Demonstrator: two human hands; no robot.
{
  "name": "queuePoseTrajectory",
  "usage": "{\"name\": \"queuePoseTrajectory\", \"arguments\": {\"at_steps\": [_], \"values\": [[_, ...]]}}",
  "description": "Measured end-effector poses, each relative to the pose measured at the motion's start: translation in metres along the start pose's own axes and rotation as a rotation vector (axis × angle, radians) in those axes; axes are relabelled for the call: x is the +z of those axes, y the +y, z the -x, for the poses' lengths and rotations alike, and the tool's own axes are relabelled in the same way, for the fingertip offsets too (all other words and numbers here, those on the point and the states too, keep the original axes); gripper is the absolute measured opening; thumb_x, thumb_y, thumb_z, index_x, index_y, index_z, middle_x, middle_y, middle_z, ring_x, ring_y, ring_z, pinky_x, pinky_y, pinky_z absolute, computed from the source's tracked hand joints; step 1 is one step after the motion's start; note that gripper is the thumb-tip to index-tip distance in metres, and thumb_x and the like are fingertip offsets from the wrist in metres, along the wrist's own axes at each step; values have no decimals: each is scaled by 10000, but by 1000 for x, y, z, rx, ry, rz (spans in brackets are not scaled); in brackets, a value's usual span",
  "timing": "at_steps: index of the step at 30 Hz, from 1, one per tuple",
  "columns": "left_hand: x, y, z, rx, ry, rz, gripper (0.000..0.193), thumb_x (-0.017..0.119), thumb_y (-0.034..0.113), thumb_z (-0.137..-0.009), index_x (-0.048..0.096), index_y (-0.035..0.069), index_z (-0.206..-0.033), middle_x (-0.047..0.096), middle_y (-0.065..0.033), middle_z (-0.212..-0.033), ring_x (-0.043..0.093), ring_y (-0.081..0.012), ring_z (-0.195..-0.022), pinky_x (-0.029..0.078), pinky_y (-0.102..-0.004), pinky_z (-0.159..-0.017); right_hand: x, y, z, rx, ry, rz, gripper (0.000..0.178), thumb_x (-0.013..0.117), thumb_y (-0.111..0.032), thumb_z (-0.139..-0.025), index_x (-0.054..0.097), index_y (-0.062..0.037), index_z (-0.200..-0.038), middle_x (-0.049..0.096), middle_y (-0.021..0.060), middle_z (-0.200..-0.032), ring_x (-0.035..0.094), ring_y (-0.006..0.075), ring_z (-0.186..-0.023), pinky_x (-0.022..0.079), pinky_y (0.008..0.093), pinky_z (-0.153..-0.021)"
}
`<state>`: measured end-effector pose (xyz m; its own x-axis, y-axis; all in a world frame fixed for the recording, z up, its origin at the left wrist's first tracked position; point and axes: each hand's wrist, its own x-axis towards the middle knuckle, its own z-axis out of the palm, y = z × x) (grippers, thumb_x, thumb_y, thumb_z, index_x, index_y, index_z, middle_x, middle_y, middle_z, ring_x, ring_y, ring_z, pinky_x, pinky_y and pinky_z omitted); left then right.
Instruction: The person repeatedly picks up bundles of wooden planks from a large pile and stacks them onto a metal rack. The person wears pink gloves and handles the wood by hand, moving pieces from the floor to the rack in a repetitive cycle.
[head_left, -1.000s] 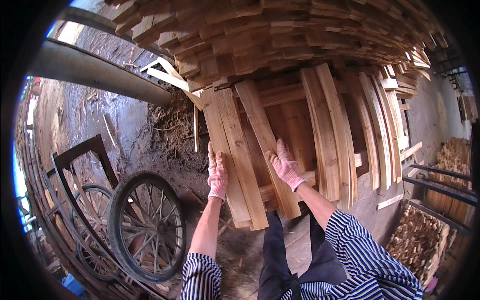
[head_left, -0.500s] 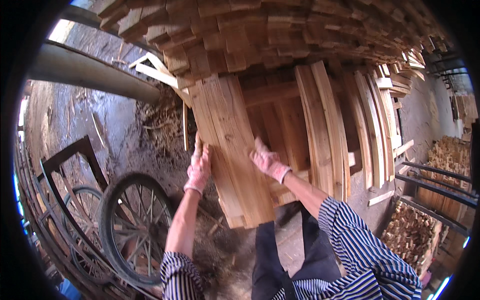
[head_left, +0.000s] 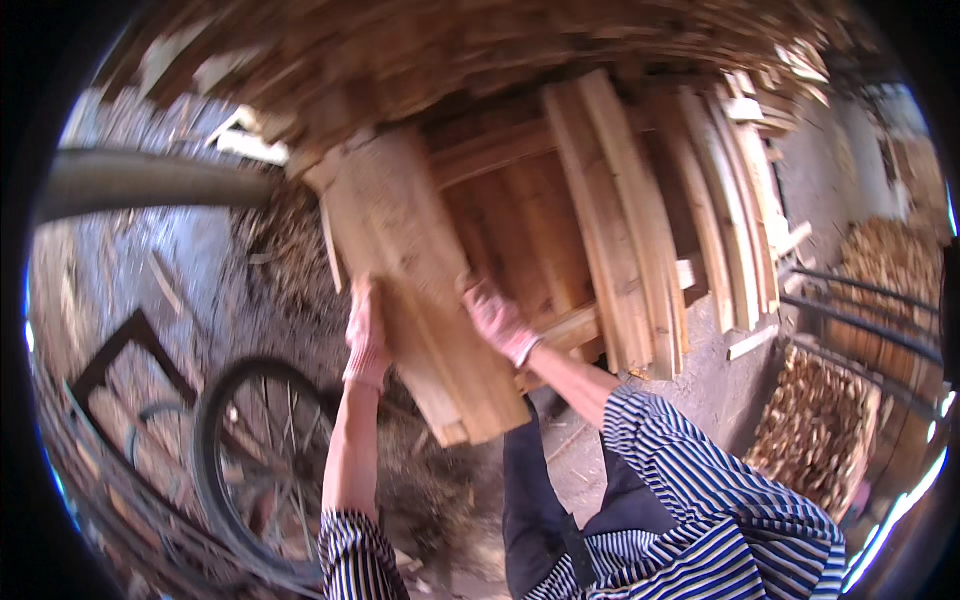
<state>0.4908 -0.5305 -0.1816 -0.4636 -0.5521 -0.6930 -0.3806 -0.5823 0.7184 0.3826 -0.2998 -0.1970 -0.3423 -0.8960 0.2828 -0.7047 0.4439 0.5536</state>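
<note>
A group of pale wooden boards (head_left: 430, 290) lies side by side in front of me, reaching from beneath the big wood stack to my legs. My left hand (head_left: 367, 335), in a pink-and-white knit glove, grips the left edge of the boards. On the opposite edge my right hand (head_left: 502, 322), gloved alike, holds them with its fingertips at the side. Undersides of the boards and the fingers beneath them are hidden. Right of my hands, more long boards (head_left: 610, 220) lie across a wooden frame (head_left: 575, 328).
Stacked wood pieces (head_left: 480, 60) loom overhead at the far side, blurred. At left are a spoked cart wheel (head_left: 205, 440) and a thick pole (head_left: 160, 185). A bin of short wood pieces (head_left: 815, 425) stands at right near metal bars (head_left: 865, 325).
The scene has shifted left and slightly up in the picture as my view turned. Both hands keep their hold on the boards, which look tilted a little more.
</note>
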Motion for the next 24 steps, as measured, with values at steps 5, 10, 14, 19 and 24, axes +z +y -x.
{"name": "queuePoseTrajectory", "arguments": {"at_steps": [5,10,14,19,24], "values": [[12,22,-6,-194,-96,-353,788,559,582,-985,357,102,-1577,482,-96,-1507,484,-192,-1318,392,-333,-1101,-17,55,-16,646,-470,-1375,646,597,-337,-978,334,-66,-1502,550,240,-1335,580,363,-1075,466,449,-900],[71,44,0,133,3,-415,979,707,600,-878,305,35,-1569,612,-89,-1297,569,-223,-1141,451,-380,-1001,-6,199,-5,905,-346,-728,832,713,-396,-901,298,-120,-1567,462,269,-1460,441,458,-1345,401,491,-1126],[76,68,1,50,41,-752,1156,715,580,-879,13,43,-1625,436,-194,-1526,425,-315,-1378,307,-381,-1169,29,287,32,1135,-681,-764,739,727,-371,-884,403,-113,-1495,506,240,-1401,477,419,-1320,437,488,-1092],[101,63,28,826,471,-1430,952,668,494,-931,179,34,-1606,351,-228,-1587,289,-333,-1494,276,-460,-1226,31,318,33,1103,-794,-1062,753,709,-403,-896,395,-81,-1500,533,225,-1390,537,406,-1276,479,480,-1045],[282,25,92,657,-231,-622,771,707,203,-946,290,92,-1585,403,-145,-1579,380,-331,-1444,273,-422,-1234,74,367,112,1159,-352,-1801,778,724,-268,-891,372,13,-1525,535,217,-1465,535,276,-1329,405,329,-1121]]}}
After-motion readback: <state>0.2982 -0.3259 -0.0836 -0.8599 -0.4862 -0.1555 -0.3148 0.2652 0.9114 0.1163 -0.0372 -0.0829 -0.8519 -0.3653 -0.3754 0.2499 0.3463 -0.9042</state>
